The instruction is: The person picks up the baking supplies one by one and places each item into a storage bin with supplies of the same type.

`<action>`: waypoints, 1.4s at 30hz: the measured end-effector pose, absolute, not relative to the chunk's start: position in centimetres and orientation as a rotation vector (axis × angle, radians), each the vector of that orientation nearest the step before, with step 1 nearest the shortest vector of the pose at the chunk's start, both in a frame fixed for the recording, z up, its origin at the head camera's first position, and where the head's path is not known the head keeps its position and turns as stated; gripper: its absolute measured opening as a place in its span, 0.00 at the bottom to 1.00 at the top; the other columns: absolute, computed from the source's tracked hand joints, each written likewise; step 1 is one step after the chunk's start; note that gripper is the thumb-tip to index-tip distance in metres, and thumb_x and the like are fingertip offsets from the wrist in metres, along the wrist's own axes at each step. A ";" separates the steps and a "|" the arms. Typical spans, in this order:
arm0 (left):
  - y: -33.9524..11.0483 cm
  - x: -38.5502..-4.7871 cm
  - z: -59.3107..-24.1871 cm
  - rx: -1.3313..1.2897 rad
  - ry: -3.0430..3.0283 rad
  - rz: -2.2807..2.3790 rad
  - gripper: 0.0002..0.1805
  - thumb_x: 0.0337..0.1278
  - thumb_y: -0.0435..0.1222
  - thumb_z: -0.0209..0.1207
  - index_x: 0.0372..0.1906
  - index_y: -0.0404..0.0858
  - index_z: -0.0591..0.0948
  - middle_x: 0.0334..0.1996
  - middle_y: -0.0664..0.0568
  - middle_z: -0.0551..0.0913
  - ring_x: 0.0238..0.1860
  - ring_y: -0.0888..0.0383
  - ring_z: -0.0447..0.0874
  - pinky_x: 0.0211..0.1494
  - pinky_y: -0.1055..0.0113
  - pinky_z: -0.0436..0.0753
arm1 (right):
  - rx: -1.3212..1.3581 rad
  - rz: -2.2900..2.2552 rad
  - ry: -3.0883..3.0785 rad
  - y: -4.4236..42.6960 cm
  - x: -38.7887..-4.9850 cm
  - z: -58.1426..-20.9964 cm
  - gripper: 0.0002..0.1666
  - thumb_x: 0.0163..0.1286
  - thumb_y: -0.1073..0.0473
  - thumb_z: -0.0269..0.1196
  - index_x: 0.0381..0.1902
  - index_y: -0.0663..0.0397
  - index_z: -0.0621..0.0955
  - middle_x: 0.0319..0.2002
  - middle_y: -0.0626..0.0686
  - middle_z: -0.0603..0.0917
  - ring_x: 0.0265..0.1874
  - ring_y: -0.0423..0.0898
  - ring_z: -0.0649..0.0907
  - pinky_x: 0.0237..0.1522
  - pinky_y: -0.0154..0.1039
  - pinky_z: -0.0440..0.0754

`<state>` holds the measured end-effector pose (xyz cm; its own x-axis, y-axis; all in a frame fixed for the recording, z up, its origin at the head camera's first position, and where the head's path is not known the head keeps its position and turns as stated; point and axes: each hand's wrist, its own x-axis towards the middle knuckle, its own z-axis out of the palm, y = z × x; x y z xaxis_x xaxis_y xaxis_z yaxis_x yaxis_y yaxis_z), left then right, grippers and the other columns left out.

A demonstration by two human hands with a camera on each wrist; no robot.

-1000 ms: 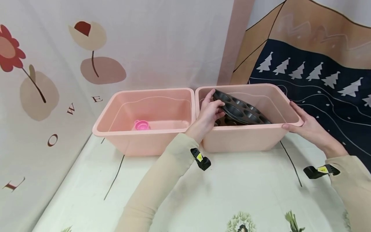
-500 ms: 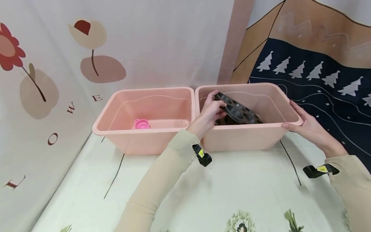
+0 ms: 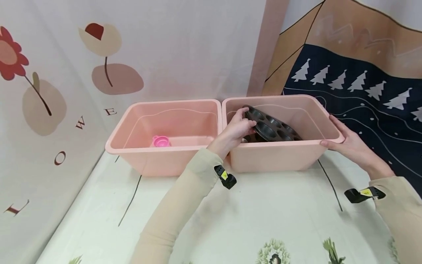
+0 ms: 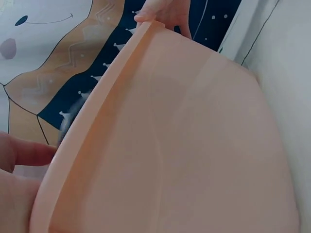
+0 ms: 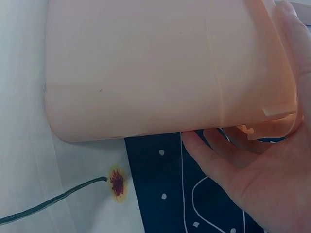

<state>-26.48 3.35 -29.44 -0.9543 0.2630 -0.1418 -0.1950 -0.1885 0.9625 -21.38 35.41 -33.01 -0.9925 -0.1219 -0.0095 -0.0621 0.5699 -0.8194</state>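
Observation:
A dark muffin tin (image 3: pixel 274 126) lies tilted inside the right pink bin (image 3: pixel 273 157), its left end higher than its right. My left hand (image 3: pixel 233 132) reaches over the front rim and pinches the tin's left edge. In the left wrist view, the bin's front wall (image 4: pixel 194 136) hides most of the tin. At the bin's front right corner my right hand (image 3: pixel 354 146) grips the rim, thumb in front and fingers along the right side. The right wrist view shows this hand (image 5: pixel 262 174) around the corner too. Other dark things under the tin are mostly hidden.
A second pink bin (image 3: pixel 171 161) stands close beside it on the left, with a small bright pink cup (image 3: pixel 161 142) on its floor. Both bins stand on a pale patterned cloth (image 3: pixel 250 212), against a printed fabric backdrop (image 3: pixel 191 47).
Over the last second the muffin tin has sunk slightly deeper into the right bin, with my left hand still on its edge. My right hand has stayed on the rim.

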 end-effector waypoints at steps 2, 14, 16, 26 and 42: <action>3.1 -26.4 -29.3 0.073 1.860 2.158 0.35 0.62 0.19 0.49 0.73 0.35 0.55 0.55 0.38 0.68 0.37 0.54 0.75 0.44 0.66 0.79 | -0.154 -1.415 2.729 35.5 -21.4 -33.1 0.57 0.69 0.51 0.62 0.77 0.40 0.34 0.76 0.61 0.39 0.68 0.68 0.50 0.60 0.74 0.50; 0.1 -25.2 -27.9 0.195 1.946 1.784 0.36 0.66 0.31 0.52 0.75 0.41 0.53 0.71 0.46 0.55 0.65 0.44 0.60 0.67 0.54 0.65 | -0.153 -1.411 2.729 35.5 -21.3 -33.3 0.58 0.69 0.51 0.63 0.77 0.38 0.34 0.76 0.61 0.39 0.68 0.68 0.51 0.59 0.74 0.51; -0.3 -24.9 -27.6 0.207 1.987 1.741 0.35 0.65 0.33 0.53 0.74 0.42 0.55 0.72 0.49 0.51 0.68 0.42 0.57 0.68 0.50 0.63 | -0.164 -1.413 2.730 35.4 -21.3 -33.3 0.57 0.69 0.52 0.63 0.77 0.39 0.34 0.76 0.61 0.39 0.68 0.68 0.51 0.59 0.74 0.51; -3.5 -24.5 -26.9 0.475 1.957 1.756 0.23 0.68 0.31 0.49 0.66 0.36 0.68 0.67 0.46 0.65 0.67 0.54 0.61 0.70 0.62 0.60 | -0.180 -1.414 2.724 35.6 -21.3 -33.2 0.57 0.69 0.53 0.62 0.77 0.40 0.35 0.76 0.60 0.39 0.67 0.67 0.51 0.60 0.74 0.51; -9.6 -22.8 -27.2 0.682 2.111 1.643 0.23 0.67 0.36 0.51 0.67 0.43 0.70 0.62 0.48 0.72 0.64 0.52 0.67 0.65 0.50 0.66 | -0.219 -1.298 2.847 35.7 -21.1 -33.3 0.54 0.71 0.51 0.61 0.77 0.44 0.36 0.74 0.68 0.45 0.63 0.71 0.58 0.54 0.74 0.59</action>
<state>-22.78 -9.60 -27.22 -0.8107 0.5855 -0.0007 0.1431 0.1993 0.9694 -21.12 35.68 -33.33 -0.9902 -0.1290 0.0534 -0.1249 0.6478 -0.7515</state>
